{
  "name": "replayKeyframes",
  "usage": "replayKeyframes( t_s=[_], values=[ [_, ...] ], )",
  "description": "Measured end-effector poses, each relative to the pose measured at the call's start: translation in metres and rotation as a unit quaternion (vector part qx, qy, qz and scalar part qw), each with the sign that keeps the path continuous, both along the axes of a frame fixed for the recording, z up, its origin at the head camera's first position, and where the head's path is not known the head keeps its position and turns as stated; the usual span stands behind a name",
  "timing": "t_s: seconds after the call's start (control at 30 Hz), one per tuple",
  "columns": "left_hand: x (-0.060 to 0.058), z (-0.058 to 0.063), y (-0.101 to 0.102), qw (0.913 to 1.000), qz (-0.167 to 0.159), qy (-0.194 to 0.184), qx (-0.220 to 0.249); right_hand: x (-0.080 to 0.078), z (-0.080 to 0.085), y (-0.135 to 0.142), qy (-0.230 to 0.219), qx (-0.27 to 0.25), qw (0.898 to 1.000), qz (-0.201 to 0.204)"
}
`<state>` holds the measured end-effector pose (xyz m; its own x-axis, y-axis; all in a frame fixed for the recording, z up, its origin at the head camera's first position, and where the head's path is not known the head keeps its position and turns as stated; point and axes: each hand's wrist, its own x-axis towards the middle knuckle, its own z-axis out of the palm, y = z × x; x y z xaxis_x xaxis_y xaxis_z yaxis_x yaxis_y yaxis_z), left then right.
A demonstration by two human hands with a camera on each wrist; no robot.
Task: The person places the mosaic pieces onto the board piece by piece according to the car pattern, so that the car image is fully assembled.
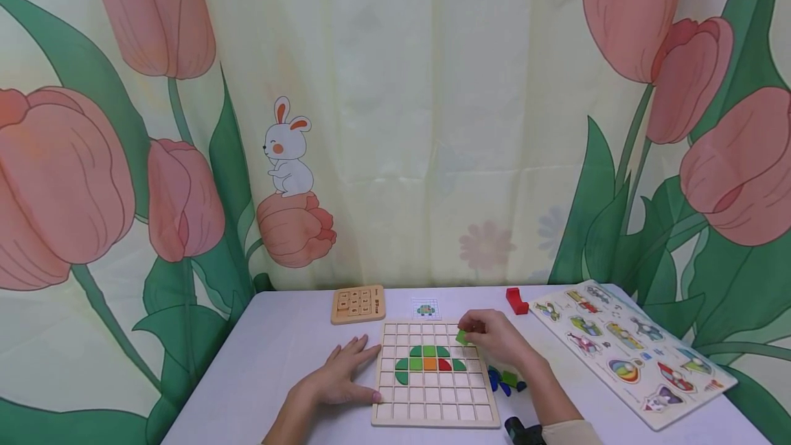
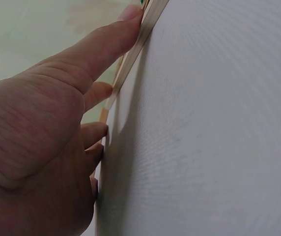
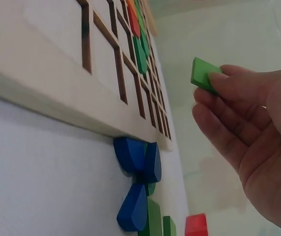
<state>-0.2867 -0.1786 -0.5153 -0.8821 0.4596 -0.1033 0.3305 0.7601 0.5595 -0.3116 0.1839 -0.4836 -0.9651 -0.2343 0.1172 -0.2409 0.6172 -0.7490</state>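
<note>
My right hand [image 1: 494, 335] pinches a light green square tile [image 3: 204, 74] between thumb and fingers, above the far right corner of the wooden grid board [image 1: 439, 416]. In the right wrist view the tile is held clear of the board. My left hand [image 1: 340, 376] lies at the board's left side, its fingers spread and the thumb [image 2: 116, 42] touching the edge. Set in the grid are several green pieces, an orange square [image 1: 430, 364] and a red piece [image 1: 444, 364]. A small card [image 1: 426, 308] with a coloured pattern lies behind the board.
Blue pieces [image 3: 133, 209] and a green tile [image 1: 509, 378] lie loose by the board's right edge. A red block [image 1: 517, 301] stands farther back. A picture puzzle board [image 1: 630, 356] lies at right, a wooden plaque [image 1: 358, 305] at back left.
</note>
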Motion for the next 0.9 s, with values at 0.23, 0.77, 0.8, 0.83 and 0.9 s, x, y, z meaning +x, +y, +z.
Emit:
replayKeyframes(
  t_s=[0.23, 0.77, 0.8, 0.83, 0.9],
  values=[
    [0.001, -0.001, -0.002, 1.0000, -0.003, 0.000, 0.002, 0.001, 0.000, -0.015, 0.002, -0.007, 0.998, 0.055],
    [0.001, -0.002, -0.003, 0.9999, -0.013, 0.008, 0.003, 0.013, 0.005, -0.050, 0.009, -0.037, 0.989, 0.145],
    [0.001, -0.002, -0.003, 0.9999, -0.014, 0.008, 0.004, 0.014, 0.005, -0.052, 0.005, -0.040, 0.988, 0.146],
    [0.001, -0.002, -0.003, 0.9998, -0.014, 0.009, 0.004, 0.015, 0.005, -0.054, 0.004, -0.043, 0.988, 0.148],
    [0.001, -0.002, -0.004, 0.9998, -0.015, 0.010, 0.004, 0.016, 0.005, -0.058, 0.000, -0.043, 0.988, 0.150]
  ],
)
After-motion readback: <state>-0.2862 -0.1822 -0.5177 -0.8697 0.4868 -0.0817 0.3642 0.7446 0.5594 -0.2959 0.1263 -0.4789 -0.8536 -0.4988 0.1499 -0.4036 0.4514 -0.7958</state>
